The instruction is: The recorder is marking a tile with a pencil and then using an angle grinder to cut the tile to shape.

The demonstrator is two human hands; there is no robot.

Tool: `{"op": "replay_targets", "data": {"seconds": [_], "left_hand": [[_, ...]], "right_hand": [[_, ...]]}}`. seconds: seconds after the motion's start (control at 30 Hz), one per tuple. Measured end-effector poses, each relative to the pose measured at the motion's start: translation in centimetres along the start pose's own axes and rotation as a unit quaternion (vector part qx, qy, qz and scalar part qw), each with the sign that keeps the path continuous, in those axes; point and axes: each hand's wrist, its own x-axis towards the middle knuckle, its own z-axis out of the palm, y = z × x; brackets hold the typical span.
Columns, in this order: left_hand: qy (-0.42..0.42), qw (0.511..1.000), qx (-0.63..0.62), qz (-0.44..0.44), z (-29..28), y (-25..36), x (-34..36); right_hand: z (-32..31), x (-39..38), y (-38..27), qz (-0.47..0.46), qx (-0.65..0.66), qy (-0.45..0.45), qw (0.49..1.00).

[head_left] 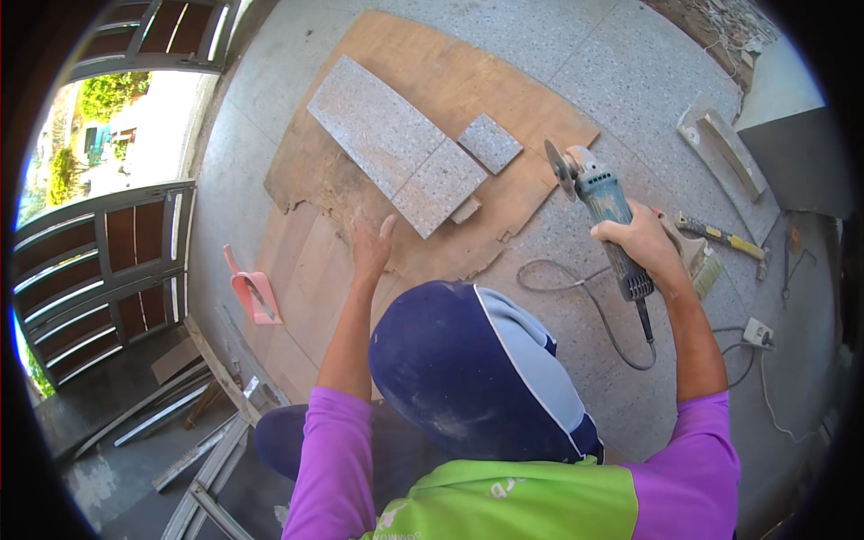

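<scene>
My right hand [643, 241] grips a blue-green and black angle grinder [605, 200], held off the floor with its disc [561, 169] toward the upper left. A cord trails from its rear end. My left hand [370, 241], empty with fingers apart, is at the near edge of a worn plywood sheet [504, 85]. Beside it, on the plywood, lies a long grey speckled tile [382, 121] with a thin line across its near part. A small square speckled tile [490, 143] lies right of it. A small block [466, 211] shows at the long tile's right edge.
At the left lies a pink plastic scoop-like piece [243, 286]. A hammer [720, 236] with a yellow handle, a brush [706, 272] and a float-like tool [731, 155] are at the right. The grinder's cord [601, 328] loops near a white socket [758, 332]. Metal bars [211, 477] lie lower left.
</scene>
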Motion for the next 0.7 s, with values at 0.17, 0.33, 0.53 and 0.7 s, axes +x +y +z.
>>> {"op": "replay_targets", "data": {"seconds": [0.17,0.33,0.53,0.7], "left_hand": [[-0.011,1.000,0.011,0.002,-0.4,-0.3,-0.5],[0.003,0.993,0.062,0.097,-0.8,3.1,0.3],[-0.047,0.982,0.053,0.176,-0.6,10.3,2.1],[-0.094,0.979,0.042,0.178,1.1,12.0,2.4]], "right_hand": [[0.3,-0.2,0.9,-0.006,0.019,-0.015,1.000],[0.5,-0.2,0.1,-0.006,-0.001,-0.030,1.000],[1.8,1.3,-3.8,-0.019,-0.030,-0.087,0.996],[3.8,4.1,-4.7,-0.052,-0.049,-0.120,0.990]]}}
